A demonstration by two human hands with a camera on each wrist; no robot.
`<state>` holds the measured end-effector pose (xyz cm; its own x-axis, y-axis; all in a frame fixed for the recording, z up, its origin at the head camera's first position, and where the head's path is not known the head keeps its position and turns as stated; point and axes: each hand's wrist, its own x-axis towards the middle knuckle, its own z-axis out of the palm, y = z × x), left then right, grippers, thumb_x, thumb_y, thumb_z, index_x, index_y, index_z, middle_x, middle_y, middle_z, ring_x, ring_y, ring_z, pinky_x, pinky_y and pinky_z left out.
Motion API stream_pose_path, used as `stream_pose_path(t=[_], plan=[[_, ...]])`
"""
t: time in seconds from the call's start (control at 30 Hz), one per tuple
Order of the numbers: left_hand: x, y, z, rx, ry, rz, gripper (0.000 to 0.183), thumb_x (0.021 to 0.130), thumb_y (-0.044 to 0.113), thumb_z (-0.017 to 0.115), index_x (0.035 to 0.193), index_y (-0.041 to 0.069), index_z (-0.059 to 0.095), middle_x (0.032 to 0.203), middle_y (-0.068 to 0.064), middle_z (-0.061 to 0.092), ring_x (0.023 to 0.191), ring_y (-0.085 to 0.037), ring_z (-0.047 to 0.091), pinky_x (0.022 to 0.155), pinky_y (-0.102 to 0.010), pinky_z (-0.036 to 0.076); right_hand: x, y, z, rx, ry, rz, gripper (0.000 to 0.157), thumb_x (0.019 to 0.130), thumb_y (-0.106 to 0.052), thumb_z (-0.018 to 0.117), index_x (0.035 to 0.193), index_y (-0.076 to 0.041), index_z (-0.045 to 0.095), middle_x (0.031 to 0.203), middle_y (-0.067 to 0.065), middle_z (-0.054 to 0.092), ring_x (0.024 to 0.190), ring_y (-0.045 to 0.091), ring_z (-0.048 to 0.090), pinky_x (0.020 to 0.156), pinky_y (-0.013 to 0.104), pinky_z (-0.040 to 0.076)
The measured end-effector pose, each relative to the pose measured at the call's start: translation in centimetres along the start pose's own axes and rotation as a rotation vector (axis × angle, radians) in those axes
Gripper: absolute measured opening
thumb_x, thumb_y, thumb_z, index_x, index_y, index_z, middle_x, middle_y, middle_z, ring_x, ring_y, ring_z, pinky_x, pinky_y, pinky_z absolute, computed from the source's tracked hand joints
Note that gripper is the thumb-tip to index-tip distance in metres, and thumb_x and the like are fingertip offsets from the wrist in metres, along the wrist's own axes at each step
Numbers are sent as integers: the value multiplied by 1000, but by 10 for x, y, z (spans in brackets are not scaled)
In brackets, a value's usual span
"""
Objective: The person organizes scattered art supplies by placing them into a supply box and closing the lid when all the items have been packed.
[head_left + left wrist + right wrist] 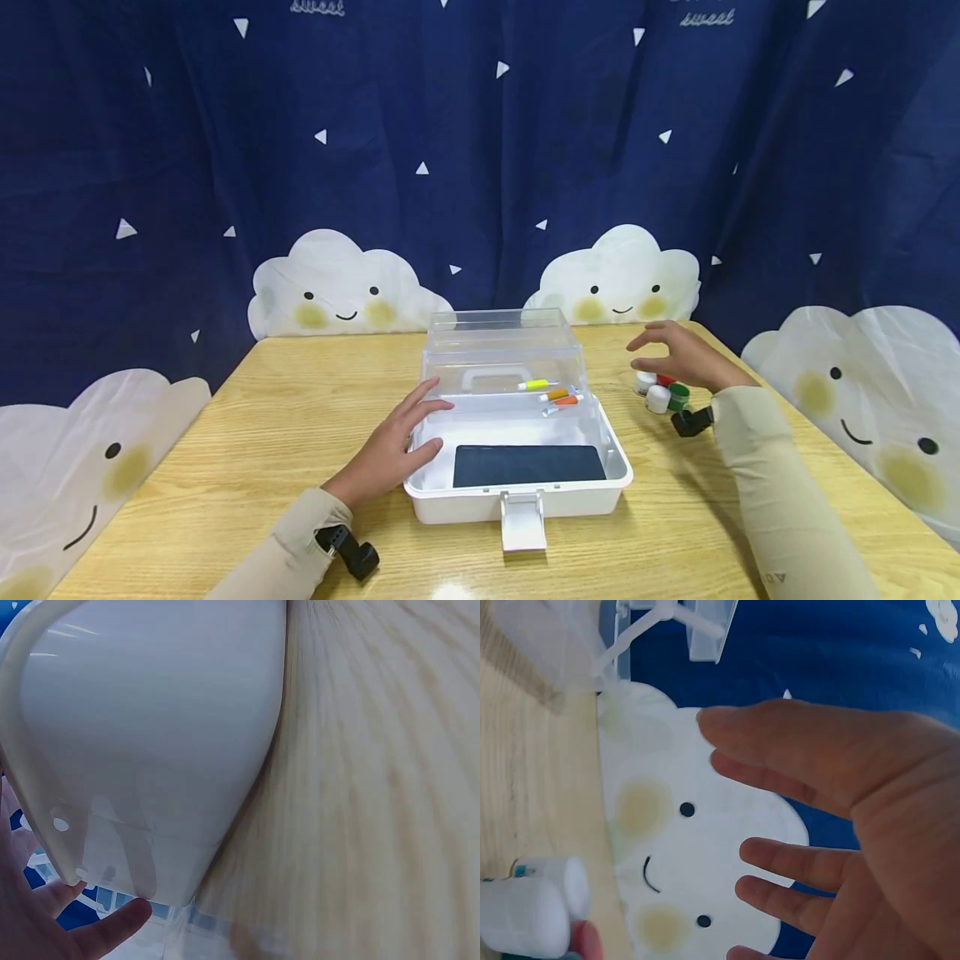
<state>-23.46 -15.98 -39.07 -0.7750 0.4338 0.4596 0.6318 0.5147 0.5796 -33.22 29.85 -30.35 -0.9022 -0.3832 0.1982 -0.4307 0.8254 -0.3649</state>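
Observation:
A white plastic box (457, 507) stands on the table with its clear lid (502, 329) raised at the back. A dark flat rectangle (528, 467) lies inside near the front. At the box's left rim is my left hand (388, 454), its fingers spread and loosely bent; the left wrist view shows the fingers (112, 930) beside the box's outer wall. My right hand (682, 357) hovers over small jars, among them a white jar (658, 400) and a green jar (678, 396). Nothing is between its thumb and fingers; the right wrist view shows white jars (525, 919) apart from it.
Yellow, orange and red-orange marker pens (536, 385) show at the box's back right; whether they lie in a tray cannot be told. The front latch (523, 525) hangs down. A blue curtain (480, 167) with white clouds hangs behind the wooden table (322, 400).

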Motion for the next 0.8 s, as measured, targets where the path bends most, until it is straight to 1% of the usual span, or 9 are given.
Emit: stream_pose_path(t=[0.13,0.27,0.5,0.67,0.8], plan=[[0,0,-1,-1,0,6,43,93,20,64,134,27,53,159,1,21,143,-26,24,102,-62,35,1,14,4,48,-10,16,44,87,-38,71,119,-8,66,138,25,46,132,46,34,105,64,27],[0,1,-1,-3,-3,6,43,93,19,64,134,25,53,159,1,20,143,-26,24,102,-62,35,2,27,9,90,-28,48,50,88,-41,69,126,-9,60,137,19,51,131,41,38,104,63,31],[2,2,-1,-19,-6,-15,43,92,17,64,133,25,54,159,1,21,144,-25,24,103,-63,32,-1,44,19,166,-36,140,67,86,-54,65,134,-9,53,146,23,39,134,48,30,101,66,31],[2,2,-1,-22,-2,-23,42,91,18,65,132,23,55,159,2,21,144,-25,24,105,-62,31,-1,61,30,200,-24,166,69,86,-57,63,136,-11,52,146,23,39,133,46,33,101,65,33],[1,1,-1,-28,0,-20,42,92,18,65,132,23,55,159,1,21,144,-25,24,105,-63,31,-3,71,38,261,-18,179,69,87,-55,63,136,-9,51,148,24,36,135,48,29,101,66,31]])
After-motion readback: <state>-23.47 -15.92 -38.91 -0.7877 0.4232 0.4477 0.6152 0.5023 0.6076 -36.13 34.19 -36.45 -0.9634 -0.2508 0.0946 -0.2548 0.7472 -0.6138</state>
